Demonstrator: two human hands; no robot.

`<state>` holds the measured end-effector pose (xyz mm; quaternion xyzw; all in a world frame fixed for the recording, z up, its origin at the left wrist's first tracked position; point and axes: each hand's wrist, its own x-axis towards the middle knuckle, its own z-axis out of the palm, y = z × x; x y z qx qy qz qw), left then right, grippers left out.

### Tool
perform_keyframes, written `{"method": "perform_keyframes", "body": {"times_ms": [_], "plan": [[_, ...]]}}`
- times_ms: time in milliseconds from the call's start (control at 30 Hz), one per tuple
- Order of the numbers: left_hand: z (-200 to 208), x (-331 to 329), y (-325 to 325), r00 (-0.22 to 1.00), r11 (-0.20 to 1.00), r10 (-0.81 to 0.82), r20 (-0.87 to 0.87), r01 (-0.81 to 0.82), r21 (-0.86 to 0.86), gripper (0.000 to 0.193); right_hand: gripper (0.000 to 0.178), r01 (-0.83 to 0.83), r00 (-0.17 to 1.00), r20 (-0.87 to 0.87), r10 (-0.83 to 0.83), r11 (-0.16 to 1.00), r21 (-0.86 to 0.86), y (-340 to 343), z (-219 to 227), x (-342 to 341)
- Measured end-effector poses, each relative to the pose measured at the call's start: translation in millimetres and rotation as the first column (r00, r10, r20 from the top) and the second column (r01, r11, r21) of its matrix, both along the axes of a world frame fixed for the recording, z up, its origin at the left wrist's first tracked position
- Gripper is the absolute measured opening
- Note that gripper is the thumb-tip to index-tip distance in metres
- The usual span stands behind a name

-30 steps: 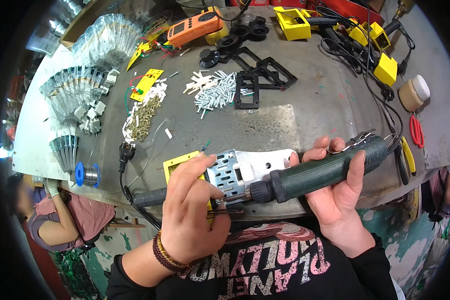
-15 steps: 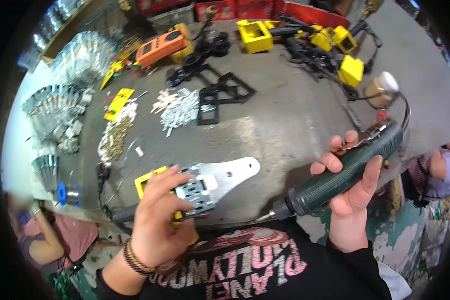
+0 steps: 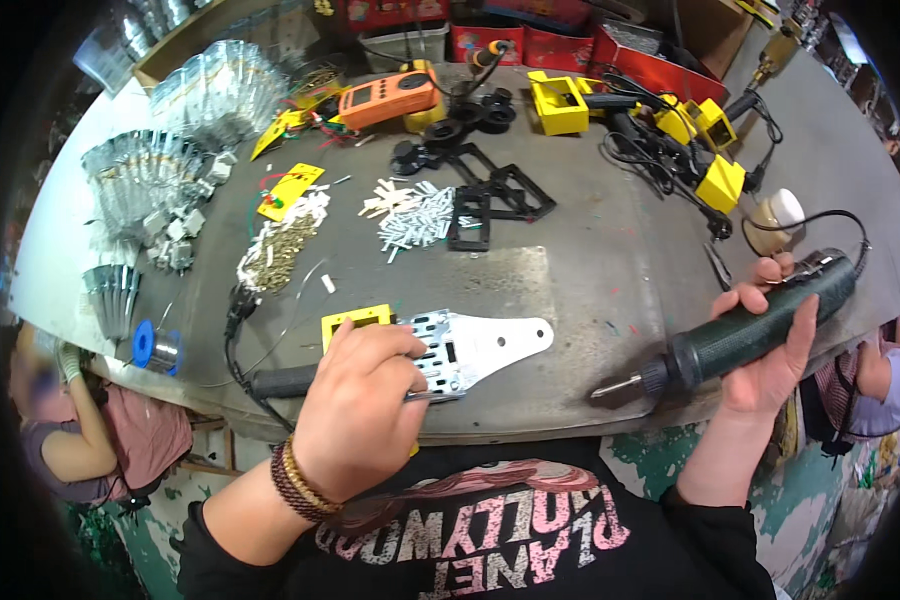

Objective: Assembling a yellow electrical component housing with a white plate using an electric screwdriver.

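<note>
A plastic-pipe welding iron point(image 3: 510, 345) lies near the table's front edge, its pale flat plate with holes pointing right. Behind the plate come a slotted metal guard point(image 3: 432, 330), a yellow housing point(image 3: 355, 318) and a black handle point(image 3: 282, 382). Over the housing and guard lies my left hand point(image 3: 365, 400), its fingers bent round the iron; the fingertips and anything small in them are partly hidden. My right hand point(image 3: 770, 365) grips a dark green electric screwdriver point(image 3: 760, 325), cord trailing from its rear. Its bit points left, apart from the iron.
Beyond the iron are piles of brass parts point(image 3: 275, 255) and silver screws point(image 3: 420, 220), black frames point(image 3: 505, 190) and an orange multimeter point(image 3: 388, 97). A solder spool point(image 3: 155, 347) stands left; a jar point(image 3: 773, 222), yellow housings point(image 3: 720, 185) and cords lie right. Another person point(image 3: 130, 430) sits at left.
The whole view has shifted, so the table's things appear further right. The screwdriver has moved right and away from me, its bit further from the iron. My left hand stays on the iron.
</note>
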<state>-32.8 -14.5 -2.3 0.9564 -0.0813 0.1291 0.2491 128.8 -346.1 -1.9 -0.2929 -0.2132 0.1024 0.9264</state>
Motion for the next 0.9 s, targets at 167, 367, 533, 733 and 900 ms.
{"method": "perform_keyframes", "body": {"times_ms": [167, 367, 533, 733, 900], "plan": [[6.2, 4.6, -8.3, 0.998, 0.973, 0.068, -0.001, -0.066, 0.219, 0.018, 0.049, 0.015, 0.991, 0.130, -0.004, 0.997, -0.080, 5.2, -5.2, -9.5], [16.2, 3.7, -8.6, 0.996, 0.963, 0.093, 0.000, -0.090, 0.255, 0.016, 0.053, 0.044, 0.995, 0.099, -0.032, 0.992, -0.122, 9.5, -5.3, -11.0], [10.4, 3.5, -3.9, 0.998, 0.964, 0.025, -0.055, -0.010, 0.266, 0.014, 0.062, 0.105, 0.984, 0.174, -0.047, 0.935, -0.338, 5.7, 11.0, -0.1], [2.9, 4.2, 0.6, 0.997, 0.993, 0.044, -0.064, -0.037, 0.108, 0.018, 0.056, 0.277, 0.947, 0.318, -0.057, 0.649, -0.708, 6.0, 37.4, 16.5], [-2.4, -2.1, 7.8, 0.999, 0.996, 0.012, -0.053, -0.007, 0.089, 0.029, 0.064, 0.656, 0.754, 0.656, -0.025, 0.011, -0.754, 41.9, 20.7, 33.6]]}}
